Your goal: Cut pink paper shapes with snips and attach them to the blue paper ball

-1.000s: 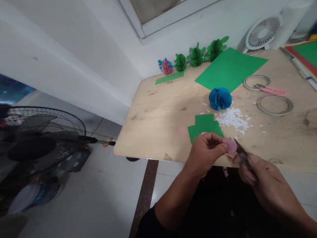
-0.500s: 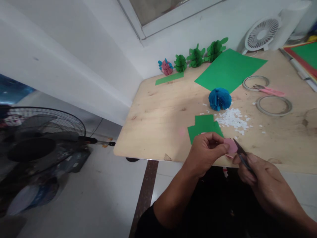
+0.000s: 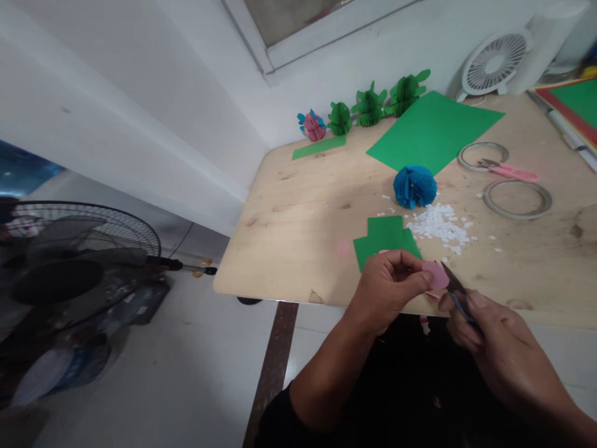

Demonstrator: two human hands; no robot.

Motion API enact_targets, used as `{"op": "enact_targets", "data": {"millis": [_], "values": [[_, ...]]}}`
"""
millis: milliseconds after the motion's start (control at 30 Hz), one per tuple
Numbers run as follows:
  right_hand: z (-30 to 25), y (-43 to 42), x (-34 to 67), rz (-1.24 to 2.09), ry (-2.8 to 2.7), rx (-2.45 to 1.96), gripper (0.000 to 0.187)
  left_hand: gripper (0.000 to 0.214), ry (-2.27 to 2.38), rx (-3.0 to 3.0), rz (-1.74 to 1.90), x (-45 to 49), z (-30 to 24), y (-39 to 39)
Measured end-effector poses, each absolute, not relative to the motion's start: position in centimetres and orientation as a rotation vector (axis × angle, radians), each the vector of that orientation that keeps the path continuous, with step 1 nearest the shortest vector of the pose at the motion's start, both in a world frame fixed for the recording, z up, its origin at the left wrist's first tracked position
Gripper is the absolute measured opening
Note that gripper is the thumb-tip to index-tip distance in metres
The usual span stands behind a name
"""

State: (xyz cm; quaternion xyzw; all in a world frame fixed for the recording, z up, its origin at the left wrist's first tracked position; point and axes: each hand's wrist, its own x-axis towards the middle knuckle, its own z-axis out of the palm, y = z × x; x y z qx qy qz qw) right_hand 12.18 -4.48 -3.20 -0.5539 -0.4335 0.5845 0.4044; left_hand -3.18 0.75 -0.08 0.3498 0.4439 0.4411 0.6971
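Between the thumb and fingers of my left hand (image 3: 389,286) is a small pink piece of paper (image 3: 436,275) with a rounded outline. My right hand (image 3: 489,326) grips a pair of scissors (image 3: 458,294), whose dark blades stand parted at the paper's right edge. Most of the scissors' handles are hidden by my fingers. Just beyond my left hand lies a green paper piece (image 3: 385,234) with stepped edges. Farther back sits a blue folded paper ball (image 3: 415,186), beside a scatter of small white paper bits (image 3: 441,224).
Green and pink folded paper figures (image 3: 370,107) line the wall behind a green strip (image 3: 319,148). A large green sheet (image 3: 436,132), tape rolls (image 3: 517,199), pink-handled snips (image 3: 513,172) and a small white fan (image 3: 495,65) occupy the right. A floor fan (image 3: 84,267) stands left of the table (image 3: 280,249).
Both hands stay nearly in place. The pink paper and the scissors have shifted very slightly to the right, and the blades remain at the paper's edge.
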Motion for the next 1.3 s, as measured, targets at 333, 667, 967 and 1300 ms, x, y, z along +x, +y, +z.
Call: {"op": "enact_targets", "data": {"millis": [333, 667, 967, 1300], "values": [[-3.9, -4.88, 12.53, 1.53, -0.982, -1.416, 0.051, 0.024, 0.987, 0.8, 0.975, -3.22, 0.1, 0.56], [-3.49, -4.84, 12.83, 1.492, -1.094, -1.452, 0.057, 0.022, 0.974, 0.843, 0.937, -3.58, -0.07, 0.8], [-4.11, -4.98, 12.92, 1.485, -1.063, -1.459, 0.055, 0.029, 0.949, 0.831, 0.916, -3.77, 0.12, 0.97], [-3.83, -4.76, 12.55, 1.453, -0.969, -1.467, 0.051, 0.039, 0.936, 0.786, 0.939, -3.6, 0.27, 0.81]]}}
